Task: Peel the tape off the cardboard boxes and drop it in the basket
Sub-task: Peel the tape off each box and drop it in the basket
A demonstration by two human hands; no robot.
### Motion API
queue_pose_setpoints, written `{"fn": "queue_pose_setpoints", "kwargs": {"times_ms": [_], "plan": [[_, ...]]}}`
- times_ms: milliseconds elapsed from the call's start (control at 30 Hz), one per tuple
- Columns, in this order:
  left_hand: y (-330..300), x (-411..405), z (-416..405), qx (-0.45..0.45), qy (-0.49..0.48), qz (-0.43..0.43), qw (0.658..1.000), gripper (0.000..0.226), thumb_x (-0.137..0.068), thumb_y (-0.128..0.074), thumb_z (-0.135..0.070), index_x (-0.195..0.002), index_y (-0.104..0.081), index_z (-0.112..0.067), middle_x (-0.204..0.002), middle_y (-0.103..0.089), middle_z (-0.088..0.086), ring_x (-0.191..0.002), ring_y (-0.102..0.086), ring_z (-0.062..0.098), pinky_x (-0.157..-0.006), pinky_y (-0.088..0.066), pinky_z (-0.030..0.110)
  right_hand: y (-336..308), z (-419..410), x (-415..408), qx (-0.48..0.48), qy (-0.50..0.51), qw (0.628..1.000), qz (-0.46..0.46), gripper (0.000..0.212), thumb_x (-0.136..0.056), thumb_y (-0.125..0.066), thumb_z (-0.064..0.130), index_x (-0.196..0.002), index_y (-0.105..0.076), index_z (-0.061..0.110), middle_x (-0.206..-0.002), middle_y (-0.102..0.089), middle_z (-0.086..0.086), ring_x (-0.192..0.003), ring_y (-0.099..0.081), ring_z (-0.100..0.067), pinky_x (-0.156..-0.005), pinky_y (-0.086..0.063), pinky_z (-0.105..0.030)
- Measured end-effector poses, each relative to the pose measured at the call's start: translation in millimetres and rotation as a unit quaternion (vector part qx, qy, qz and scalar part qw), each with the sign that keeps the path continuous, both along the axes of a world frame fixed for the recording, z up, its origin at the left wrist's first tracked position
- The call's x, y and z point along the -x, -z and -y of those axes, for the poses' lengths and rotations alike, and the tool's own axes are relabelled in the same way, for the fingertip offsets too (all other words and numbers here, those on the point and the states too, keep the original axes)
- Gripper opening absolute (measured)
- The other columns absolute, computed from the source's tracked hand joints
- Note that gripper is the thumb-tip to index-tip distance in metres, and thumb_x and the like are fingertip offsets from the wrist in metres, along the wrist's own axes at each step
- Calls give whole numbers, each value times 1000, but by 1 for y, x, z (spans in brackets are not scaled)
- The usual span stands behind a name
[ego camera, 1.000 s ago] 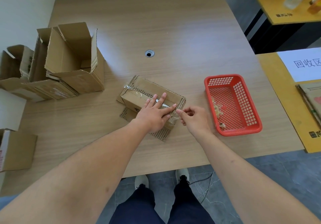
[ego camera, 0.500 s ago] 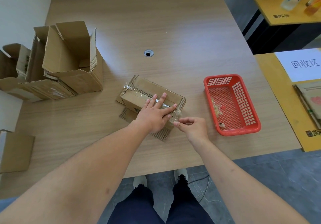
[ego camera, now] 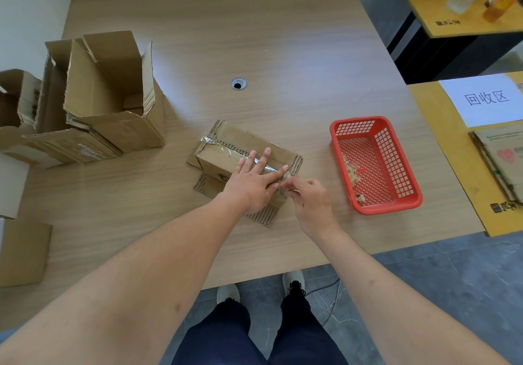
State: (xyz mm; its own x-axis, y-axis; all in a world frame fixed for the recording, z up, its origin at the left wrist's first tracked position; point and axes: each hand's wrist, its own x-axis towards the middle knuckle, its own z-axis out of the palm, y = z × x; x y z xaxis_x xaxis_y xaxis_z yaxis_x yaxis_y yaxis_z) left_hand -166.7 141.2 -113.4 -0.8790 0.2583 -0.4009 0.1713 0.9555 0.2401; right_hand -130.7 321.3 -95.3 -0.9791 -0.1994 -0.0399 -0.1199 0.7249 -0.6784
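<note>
A small cardboard box (ego camera: 223,158) lies near the table's front middle with clear tape (ego camera: 218,147) running along its top seam. My left hand (ego camera: 254,180) presses flat on the box's top, fingers straight and spread. At the box's right end my right hand (ego camera: 308,197) pinches the loose end of the tape between thumb and fingertips. The red plastic basket (ego camera: 396,149) stands to the right of the box and holds crumpled bits of clear tape (ego camera: 351,172).
Several opened cardboard boxes (ego camera: 113,101) stand at the table's left, and another box (ego camera: 22,251) sits at the front left edge. A cable hole (ego camera: 238,84) marks the table's middle. A yellow side table with a white sign (ego camera: 486,98) adjoins on the right.
My right hand has shifted slightly along the box's right end, working at the tape end. My left hand stays pressed on the box.
</note>
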Motion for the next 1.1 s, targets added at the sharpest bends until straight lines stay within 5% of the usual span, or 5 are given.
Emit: {"fn": "queue_pose_setpoints", "kwargs": {"times_ms": [167, 367, 567, 800, 1100], "plan": [[-4, 1, 0, -1, 2, 14, 1000, 51, -104, -13, -62, -152, 5, -62, -165, 29, -7, -154, 21, 30, -126, 8, 46, -3, 8, 1, 0, -23, 999, -36, 25, -87, -67, -8, -106, -70, 8, -104, -69, -8, -89, -66, -26, -78, -55, -46], [-6, 1, 0, 8, 8, 15, 1000, 51, -105, -14, -60, -153, 5, -61, -165, 29, -5, -154, 21, 30, -125, 8, 47, 1, 7, 8, -44, 19, 999, 15, 22, -91, -77, 21, -110, -78, 10, -101, -66, -9, -90, -65, -28, -80, -52, -46], [-8, 0, 0, 16, 15, 16, 1000, 52, -106, -15, -58, -154, 6, -59, -165, 29, -4, -154, 21, 31, -126, 8, 47, -2, 6, 12, -45, 24, 998, 40, 14, -87, -78, 14, -99, -81, 10, -95, -71, -14, -90, -67, -31, -82, -52, -44], [-11, 0, 0, 14, 17, 21, 1000, 52, -107, -15, -57, -154, 6, -58, -165, 30, -4, -154, 21, 31, -126, 7, 48, 1, 4, -9, 29, 96, 994, 46, 26, -90, -76, 14, -113, -68, 24, -76, -68, 10, -71, -67, -11, -71, -52, -28], [-12, -1, 0, 22, 21, 22, 999, 53, -107, -15, -55, -154, 8, -57, -165, 31, -2, -154, 22, 32, -126, 8, 48, 6, 8, -10, 0, 105, 994, 40, 27, -75, -91, 30, -83, -68, 17, -76, -68, 9, -65, -65, -10, -64, -54, -26]]}}
